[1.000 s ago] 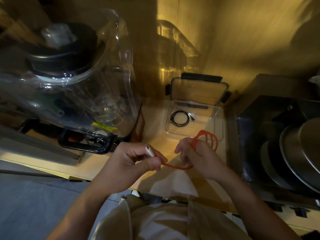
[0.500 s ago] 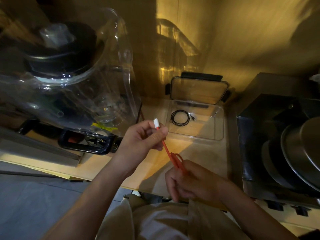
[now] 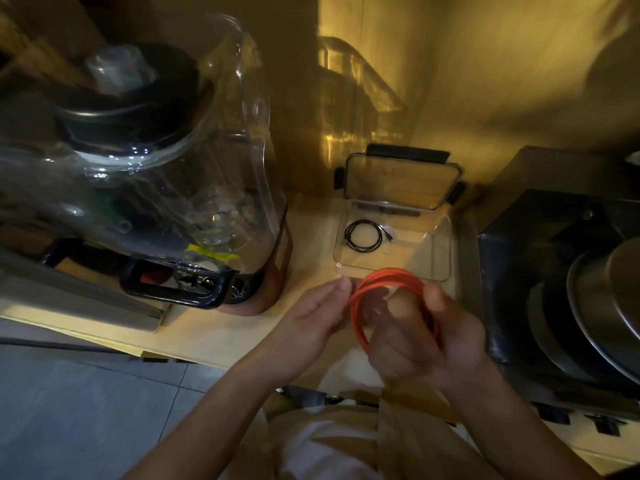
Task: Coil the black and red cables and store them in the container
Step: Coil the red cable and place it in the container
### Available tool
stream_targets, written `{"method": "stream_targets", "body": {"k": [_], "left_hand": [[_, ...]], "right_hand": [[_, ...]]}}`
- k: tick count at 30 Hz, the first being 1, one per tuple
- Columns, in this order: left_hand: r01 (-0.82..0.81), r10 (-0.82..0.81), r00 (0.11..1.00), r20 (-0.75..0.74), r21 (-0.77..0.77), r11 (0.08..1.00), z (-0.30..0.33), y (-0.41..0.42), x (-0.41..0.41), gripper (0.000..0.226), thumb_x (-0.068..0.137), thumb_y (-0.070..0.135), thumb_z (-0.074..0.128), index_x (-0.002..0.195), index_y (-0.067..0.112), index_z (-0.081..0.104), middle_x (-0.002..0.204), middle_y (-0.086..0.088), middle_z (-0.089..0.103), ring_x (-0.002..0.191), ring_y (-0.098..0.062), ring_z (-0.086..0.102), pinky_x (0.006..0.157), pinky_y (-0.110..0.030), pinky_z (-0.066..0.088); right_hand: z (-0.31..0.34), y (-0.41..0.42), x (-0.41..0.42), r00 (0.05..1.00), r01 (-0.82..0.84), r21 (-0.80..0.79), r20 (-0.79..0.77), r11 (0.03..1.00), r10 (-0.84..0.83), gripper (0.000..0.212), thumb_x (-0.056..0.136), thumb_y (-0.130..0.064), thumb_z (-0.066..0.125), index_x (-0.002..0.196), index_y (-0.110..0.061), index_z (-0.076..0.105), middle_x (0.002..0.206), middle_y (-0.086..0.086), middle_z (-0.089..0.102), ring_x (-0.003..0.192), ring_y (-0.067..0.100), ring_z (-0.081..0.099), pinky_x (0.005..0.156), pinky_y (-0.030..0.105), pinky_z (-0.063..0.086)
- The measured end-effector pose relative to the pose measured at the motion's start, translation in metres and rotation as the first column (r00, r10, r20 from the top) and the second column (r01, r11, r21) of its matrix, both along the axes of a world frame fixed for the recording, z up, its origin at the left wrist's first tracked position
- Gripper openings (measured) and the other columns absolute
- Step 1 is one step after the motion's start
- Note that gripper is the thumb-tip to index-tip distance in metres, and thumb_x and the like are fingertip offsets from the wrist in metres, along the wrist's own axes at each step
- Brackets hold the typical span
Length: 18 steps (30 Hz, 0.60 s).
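Note:
The red cable is wound into a round coil of several loops, held over the counter just in front of the container. My right hand grips the coil, fingers through it and thumb on its right side. My left hand touches the coil's left side with its fingertips; whether it grips is unclear. The clear plastic container stands open on the counter, its lid propped upright against the wall. The black cable lies coiled inside it at the left.
A large blender with a clear cover fills the left of the counter. A dark sink with stacked metal pans is at the right. Pale counter shows between blender and container.
The red cable went from partly stretched between my hands, white plug raised in the left, to a full round coil. Both hands came together nearer the container.

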<state>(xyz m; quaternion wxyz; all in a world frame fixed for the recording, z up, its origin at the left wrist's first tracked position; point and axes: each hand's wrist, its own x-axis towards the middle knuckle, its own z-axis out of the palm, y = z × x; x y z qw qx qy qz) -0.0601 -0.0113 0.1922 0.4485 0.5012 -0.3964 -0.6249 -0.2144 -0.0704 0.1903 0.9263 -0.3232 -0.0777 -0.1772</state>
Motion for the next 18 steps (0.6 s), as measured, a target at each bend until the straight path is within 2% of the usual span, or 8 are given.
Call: {"method": "stream_targets", "body": {"k": [2,5,8,10,12,14,16,18], "left_hand": [[0.01,-0.009,1.0,-0.016,0.051,0.999,0.0,0.003,-0.006,0.039,0.1,0.041,0.034,0.097,0.025,0.07,0.083,0.01,0.067,0.084,-0.001,0.063,0.078,-0.021,0.052],[-0.055,0.057,0.998,-0.029,0.088,0.995,-0.005,0.005,-0.014,0.038,0.096,0.041,0.036,0.097,0.021,0.068,0.084,0.006,0.071,0.086,-0.01,0.068,0.075,-0.031,0.058],[-0.136,0.14,0.99,-0.013,0.153,0.979,-0.008,0.004,-0.018,0.042,0.098,0.044,0.035,0.091,0.018,0.067,0.075,-0.001,0.072,0.078,-0.016,0.071,0.07,-0.032,0.059],[-0.131,0.134,0.991,-0.003,0.198,0.971,-0.007,0.003,-0.022,0.053,0.101,0.047,0.03,0.082,0.017,0.069,0.065,-0.005,0.07,0.072,-0.018,0.071,0.067,-0.03,0.057],[-0.114,0.139,0.987,-0.08,0.264,0.958,-0.006,0.003,-0.024,0.062,0.098,0.054,0.029,0.066,0.019,0.069,0.062,-0.006,0.066,0.07,-0.017,0.069,0.068,-0.032,0.056],[-0.121,0.215,0.945,-0.246,0.348,0.93,-0.005,0.001,-0.024,0.057,0.089,0.062,0.041,0.085,0.013,0.07,0.077,-0.012,0.065,0.083,-0.02,0.068,0.072,-0.034,0.056],[-0.114,0.279,0.896,-0.346,0.428,0.897,-0.008,0.001,-0.019,0.071,0.077,0.07,0.054,0.111,0.009,0.064,0.091,-0.016,0.059,0.094,-0.028,0.062,0.078,-0.037,0.052],[-0.105,0.309,0.867,-0.392,0.463,0.88,-0.009,0.0,-0.015,0.083,0.067,0.07,0.063,0.121,0.007,0.062,0.102,-0.019,0.056,0.103,-0.033,0.057,0.082,-0.04,0.051]], "right_hand": [[-0.001,-0.002,0.0,0.998,0.061,0.072,0.013,0.996,-0.062,0.054,0.101,-0.041,0.045,0.058,-0.007,0.041,0.038,0.01,0.021,0.033,0.02,0.019,0.043,0.03,0.028],[-0.005,0.001,0.003,0.99,0.136,0.14,-0.063,0.981,-0.128,0.055,0.1,-0.039,0.048,0.056,-0.006,0.044,0.037,0.009,0.022,0.033,0.018,0.024,0.05,0.03,0.04],[-0.005,0.007,0.005,0.865,0.314,-0.17,-0.354,0.934,-0.355,0.052,0.093,-0.048,0.055,0.06,-0.008,0.053,0.037,0.002,0.034,0.037,0.019,0.038,0.048,0.033,0.037],[-0.004,0.013,0.008,0.685,0.315,-0.471,-0.487,0.824,-0.541,0.055,0.091,-0.052,0.054,0.059,-0.007,0.054,0.039,0.004,0.044,0.04,0.026,0.043,0.053,0.039,0.043],[-0.006,0.018,0.013,0.531,0.258,-0.675,-0.499,0.691,-0.685,0.05,0.093,-0.045,0.052,0.061,-0.008,0.06,0.046,0.007,0.056,0.044,0.022,0.055,0.053,0.032,0.049],[-0.01,0.024,0.017,0.468,0.209,-0.788,-0.439,0.579,-0.767,0.037,0.095,-0.037,0.054,0.067,-0.014,0.062,0.057,0.011,0.062,0.051,0.02,0.061,0.054,0.031,0.052],[-0.014,0.027,0.02,0.432,0.134,-0.86,-0.397,0.493,-0.81,0.033,0.094,-0.039,0.054,0.069,-0.019,0.06,0.06,0.008,0.061,0.053,0.018,0.058,0.055,0.031,0.049],[-0.014,0.026,0.021,0.415,0.035,-0.904,-0.374,0.425,-0.829,0.033,0.093,-0.044,0.052,0.071,-0.02,0.059,0.063,0.001,0.061,0.059,0.014,0.058,0.059,0.028,0.049]]}}
